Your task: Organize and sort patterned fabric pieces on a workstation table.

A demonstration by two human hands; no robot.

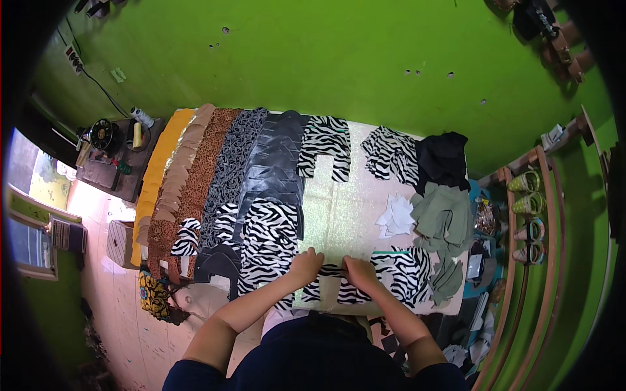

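Near the table's front edge, my left hand [306,266] and my right hand [358,271] are close together, fingers closed. Both grip a zebra-striped fabric piece [331,269], whose narrow part runs between them; the fingertips are partly hidden. Left of my left hand lies a thick spread of zebra-striped pieces [268,238]. By my right forearm is a zebra-striped stack [403,274] with a green line along its top edge. Shimmery pale material [336,221] covers the table beyond my hands.
Overlapping rows of grey [277,150], leopard-print [212,153] and yellow [173,137] pieces fill the left side. White scraps [395,216], olive fabric [443,218] and black fabric [442,158] lie to the right. A sewing machine [102,135] stands far left; a wooden rack holds sandals [527,203] at right.
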